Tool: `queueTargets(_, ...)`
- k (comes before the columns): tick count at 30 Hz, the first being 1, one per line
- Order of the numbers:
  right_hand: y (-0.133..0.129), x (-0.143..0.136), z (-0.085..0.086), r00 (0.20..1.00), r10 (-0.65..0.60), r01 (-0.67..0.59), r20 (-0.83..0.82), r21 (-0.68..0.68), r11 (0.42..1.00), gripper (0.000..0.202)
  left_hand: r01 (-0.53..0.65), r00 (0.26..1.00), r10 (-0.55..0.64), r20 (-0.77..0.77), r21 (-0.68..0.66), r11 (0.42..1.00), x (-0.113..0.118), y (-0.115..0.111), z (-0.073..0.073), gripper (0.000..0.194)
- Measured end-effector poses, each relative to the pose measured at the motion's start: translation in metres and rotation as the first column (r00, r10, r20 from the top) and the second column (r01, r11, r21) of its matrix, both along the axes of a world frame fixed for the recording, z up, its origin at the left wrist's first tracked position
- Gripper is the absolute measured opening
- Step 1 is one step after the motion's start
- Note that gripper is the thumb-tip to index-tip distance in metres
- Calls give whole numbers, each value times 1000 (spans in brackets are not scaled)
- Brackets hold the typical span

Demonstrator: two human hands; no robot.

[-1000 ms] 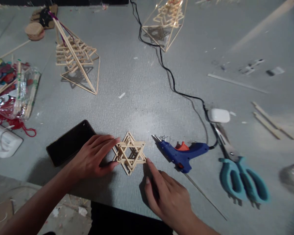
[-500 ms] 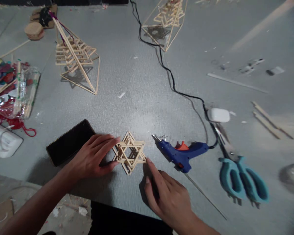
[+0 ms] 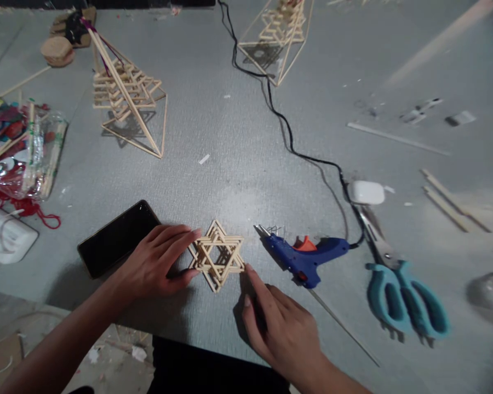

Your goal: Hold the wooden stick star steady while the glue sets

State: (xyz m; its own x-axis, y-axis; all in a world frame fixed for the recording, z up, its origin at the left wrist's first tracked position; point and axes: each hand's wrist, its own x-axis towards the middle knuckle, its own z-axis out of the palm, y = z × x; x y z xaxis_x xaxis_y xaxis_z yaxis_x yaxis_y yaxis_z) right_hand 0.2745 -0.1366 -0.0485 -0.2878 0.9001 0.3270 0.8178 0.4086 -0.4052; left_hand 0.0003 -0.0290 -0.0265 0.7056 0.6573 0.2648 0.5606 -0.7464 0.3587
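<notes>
A layered six-pointed star of thin wooden sticks lies on the grey table near its front edge. My left hand grips its left side, with the fingertips at the upper left point and the thumb at the lower left one. On the other side, my right hand touches the lower right point with an outstretched index finger. The thumb is apart from that finger, the rest are curled, and nothing is held. A blue glue gun with an orange trigger lies right of the star, a glue stick or thin rod below it.
Teal-handled scissors and a white case lie to the right. A black phone sits beside my left hand. Two stick pyramids stand farther back. A black cord crosses the table. Plastic-bagged sticks are at left.
</notes>
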Motion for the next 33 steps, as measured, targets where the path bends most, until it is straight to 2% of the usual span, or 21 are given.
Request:
queueTargets(7,-1,1,-1,1000,5,-5,19,-7,1000,55,-2,1000,2,-2,-2,1000,-1,0,1,66)
queueTargets(33,0,1,0,1000,3,-3,13,4,1000,64,0,1000,0,5,-10,1000,-2,0,-1,73)
